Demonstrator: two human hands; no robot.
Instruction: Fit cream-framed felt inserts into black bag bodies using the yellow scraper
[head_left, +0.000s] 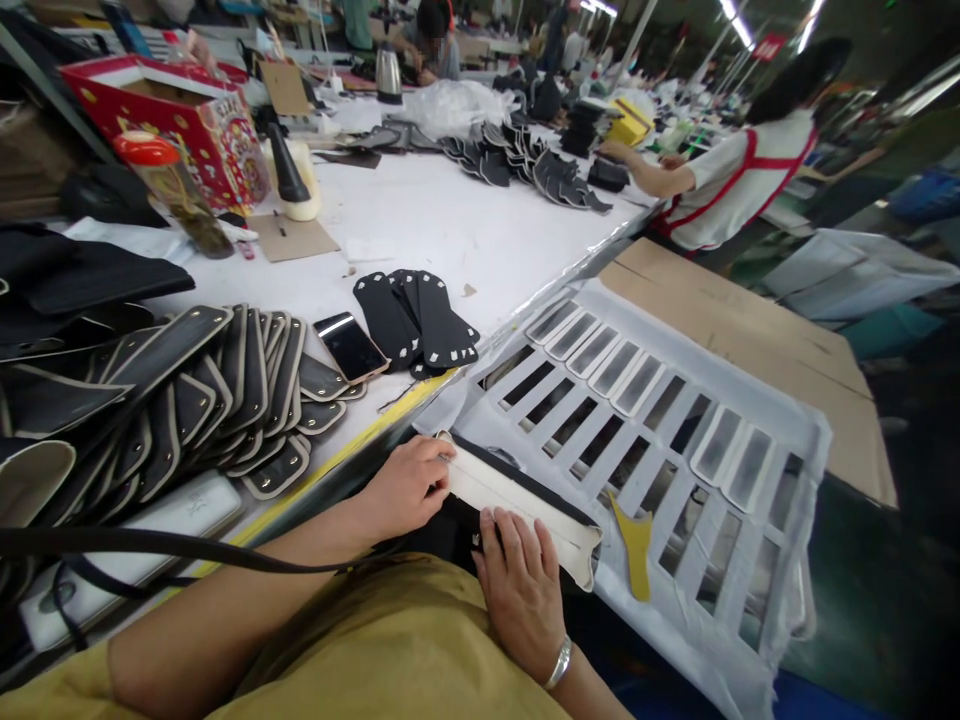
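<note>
A long cream strip with a black edge [517, 492] lies slantwise in front of my body, at the near side of a slatted grey rack. My left hand [405, 488] has its fingers bent and closed over the strip's left end. Along the strip's near edge, my right hand [525, 595] rests flat with its fingers stretched out. A metal bracelet [560, 662] circles that wrist. Just right of the strip, a forked yellow tool [634, 548] lies on the rack. What lies under the strip is hidden.
The rack [652, 440] carries several pale-rimmed pieces [637, 383]. On the white table [420, 215] are dark flat pieces [431, 320], a phone [350, 347] and a heap of pale-edged black straps [225, 390]. A co-worker [739, 170] stands at the far right.
</note>
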